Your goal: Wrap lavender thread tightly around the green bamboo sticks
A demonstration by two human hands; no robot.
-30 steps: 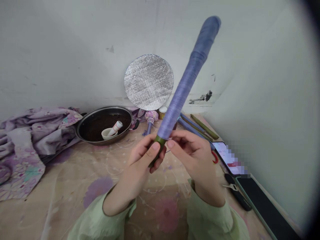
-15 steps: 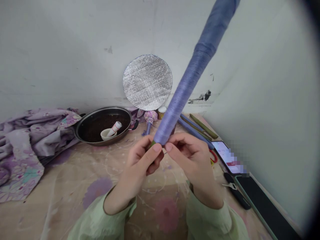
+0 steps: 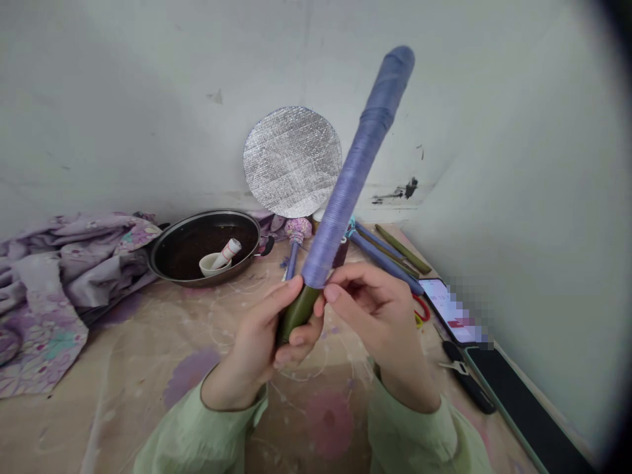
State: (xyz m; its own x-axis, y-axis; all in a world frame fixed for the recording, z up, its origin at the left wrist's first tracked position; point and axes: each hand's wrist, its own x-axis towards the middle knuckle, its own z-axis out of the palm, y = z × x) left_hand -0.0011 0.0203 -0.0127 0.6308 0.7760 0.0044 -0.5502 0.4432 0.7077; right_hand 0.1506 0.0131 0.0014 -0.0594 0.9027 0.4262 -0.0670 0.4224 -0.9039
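Observation:
A long stick [image 3: 349, 191], wound in blue-purple thread with a bare green lower end, tilts up to the right in front of me. My left hand [image 3: 276, 329] is wrapped round the green end, thumb at the edge of the winding. Beside that edge, my right hand [image 3: 368, 309] is closed with thumb and forefinger pinched together; what is between the fingertips is too small to make out, perhaps thread. The stick's top end is rounded and fully covered.
Behind stand a round silver disc [image 3: 292, 162] and a dark pan [image 3: 170, 253] holding a white cup [image 3: 210, 264]. Floral cloth [image 3: 44, 296] lies left. At right are green and blue sticks [image 3: 402, 249], red-handled scissors [image 3: 421, 308], a lit phone [image 3: 451, 309], a black knife [image 3: 469, 378] and a dark device [image 3: 523, 408].
The wrapped stick has come down and nearer, so its rounded top and more of its green end show. My left hand has shifted slightly down and left; my right hand stays nearly in place.

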